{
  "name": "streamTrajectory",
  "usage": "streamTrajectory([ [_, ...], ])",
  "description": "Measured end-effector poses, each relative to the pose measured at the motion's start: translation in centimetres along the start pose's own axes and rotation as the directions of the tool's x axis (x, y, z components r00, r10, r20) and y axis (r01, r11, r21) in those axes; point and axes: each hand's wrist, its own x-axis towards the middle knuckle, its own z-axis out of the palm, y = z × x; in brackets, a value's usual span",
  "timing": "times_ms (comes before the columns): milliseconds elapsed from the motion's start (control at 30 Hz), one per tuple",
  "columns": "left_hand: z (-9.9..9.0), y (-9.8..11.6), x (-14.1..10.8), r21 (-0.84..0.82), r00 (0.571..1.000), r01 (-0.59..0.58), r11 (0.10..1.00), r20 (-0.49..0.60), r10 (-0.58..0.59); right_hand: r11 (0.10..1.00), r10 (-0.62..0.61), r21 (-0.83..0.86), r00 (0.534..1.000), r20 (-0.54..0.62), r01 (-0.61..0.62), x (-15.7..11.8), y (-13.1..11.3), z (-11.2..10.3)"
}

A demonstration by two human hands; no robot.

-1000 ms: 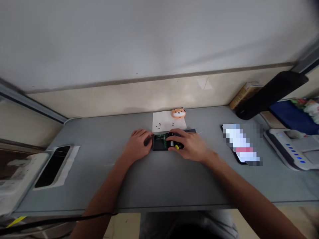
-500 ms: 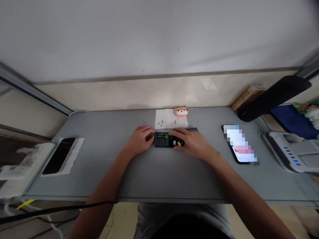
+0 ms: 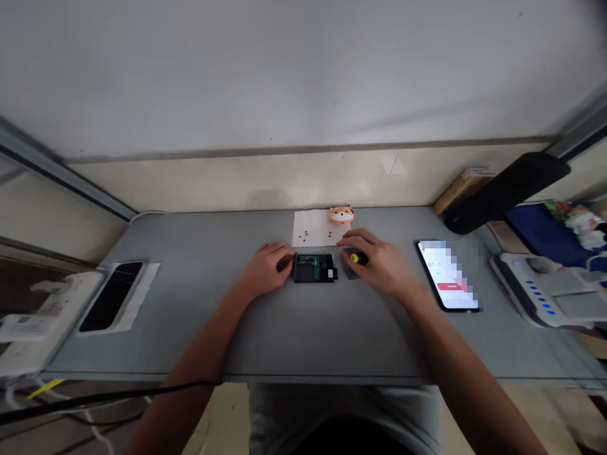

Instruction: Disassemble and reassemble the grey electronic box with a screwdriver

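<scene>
A small black device with an exposed green circuit board (image 3: 315,268) lies flat on the grey desk in front of me. My left hand (image 3: 268,268) has its fingers curled at the device's left end, gripping that edge. To the right of the board and apart from it, my right hand (image 3: 377,260) holds a black-and-yellow screwdriver (image 3: 359,258) against the palm, its shaft hidden. Thumb and forefinger of that hand reach toward the board. Partly under them lies a dark flat panel (image 3: 349,270). Several tiny dark screws (image 3: 304,236) rest on a white paper (image 3: 313,221) behind the device.
An orange animal-faced case (image 3: 341,215) sits on the paper. To the right are a lit phone (image 3: 448,278), a black cylinder (image 3: 507,193) and a white-and-grey device (image 3: 531,291) with blue lights. A dark phone (image 3: 112,297) and a power strip (image 3: 61,316) are at left.
My right hand has moved right, off the board, taking the screwdriver along and uncovering the board's right end. The left hand stays at the device's left edge.
</scene>
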Motion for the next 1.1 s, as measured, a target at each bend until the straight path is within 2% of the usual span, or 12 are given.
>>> streamTrajectory([
  [33, -0.1, 0.0, -0.1, 0.000, 1.000, -0.006, 1.000, -0.004, 0.006, 0.999, -0.011, 0.048, 0.995, -0.101, 0.016, 0.0, -0.1, -0.3],
  [100, -0.2, 0.1, -0.2, 0.000, 0.999, -0.015, 1.000, -0.045, 0.015, 0.991, -0.009, 0.123, 0.952, -0.306, 0.048, 0.0, -0.3, -1.0],
  [167, -0.4, 0.3, -0.3, -0.007, 0.993, -0.004, 1.000, -0.120, 0.004, 0.986, 0.034, 0.161, 0.875, -0.483, 0.051, -0.2, -0.3, -1.5],
  [233, -0.6, 0.9, -0.3, -0.031, 0.984, 0.012, 0.999, -0.180, -0.017, 0.976, 0.130, 0.219, 0.779, -0.614, 0.010, -0.6, -0.1, -1.5],
  [300, -0.8, 1.9, 0.2, -0.066, 0.986, 0.005, 0.998, -0.168, -0.016, 0.938, 0.289, 0.340, 0.697, -0.656, -0.070, -0.8, 0.1, -1.2],
  [367, -0.8, 3.1, 0.9, -0.104, 0.996, -0.032, 0.994, -0.081, 0.023, 0.862, 0.460, 0.475, 0.663, -0.590, -0.176, -0.7, 0.3, -0.8],
  [400, -0.8, 3.6, 1.4, -0.121, 0.998, -0.058, 0.991, -0.024, 0.055, 0.824, 0.517, 0.523, 0.670, -0.533, -0.220, -0.6, 0.3, -0.5],
  [467, -0.6, 4.6, 2.2, -0.140, 0.990, -0.112, 0.984, 0.069, 0.123, 0.785, 0.549, 0.557, 0.723, -0.420, -0.272, -0.3, 0.2, -0.1],
  [567, 0.0, 5.3, 2.8, -0.141, 0.983, -0.112, 0.984, 0.130, 0.131, 0.813, 0.477, 0.507, 0.827, -0.298, -0.287, 0.2, -0.1, 0.4],
  [667, 0.7, 5.1, 2.3, -0.146, 0.979, -0.096, 0.985, 0.162, 0.120, 0.859, 0.414, 0.423, 0.876, -0.248, -0.286, 0.3, -0.3, 0.9],
  [800, 1.2, 4.7, 1.7, -0.167, 0.981, -0.060, 0.984, 0.173, 0.090, 0.883, 0.394, 0.359, 0.893, -0.217, -0.302, 0.3, -0.1, 1.5],
  [1100, 1.3, 4.7, 1.8, -0.206, 0.974, -0.074, 0.976, 0.194, 0.115, 0.836, 0.464, 0.426, 0.860, -0.211, -0.346, 0.3, 0.1, 1.7],
])
